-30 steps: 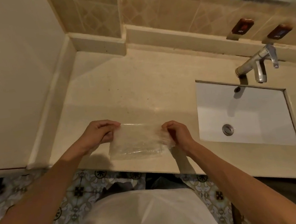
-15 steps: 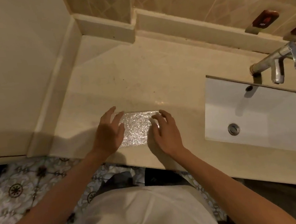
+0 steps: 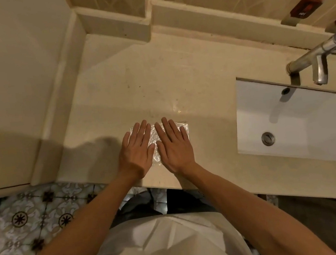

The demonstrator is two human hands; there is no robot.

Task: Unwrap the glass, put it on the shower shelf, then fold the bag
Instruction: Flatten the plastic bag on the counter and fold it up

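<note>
A clear, crinkled plastic bag [image 3: 156, 149], folded into a small rectangle, lies flat on the beige counter [image 3: 156, 81] near its front edge. My left hand [image 3: 137, 150] rests palm down on the bag's left part, fingers spread. Beside it, my right hand [image 3: 175, 145] presses flat on the right part. Both hands cover most of the bag; only a strip between them and the far right corner show. No glass is in view.
A white sink basin [image 3: 290, 119] is sunk into the counter at the right, with a metal tap [image 3: 318, 60] over it. Two dark wall fittings [image 3: 305, 7] sit on the tiled backsplash. A beige wall panel [image 3: 7, 84] bounds the left. Patterned floor tiles [image 3: 26, 227] lie below.
The bag was held stretched between both hands above the counter edge; it was then laid down, and my hands have moved closer together, flat on top of it.
</note>
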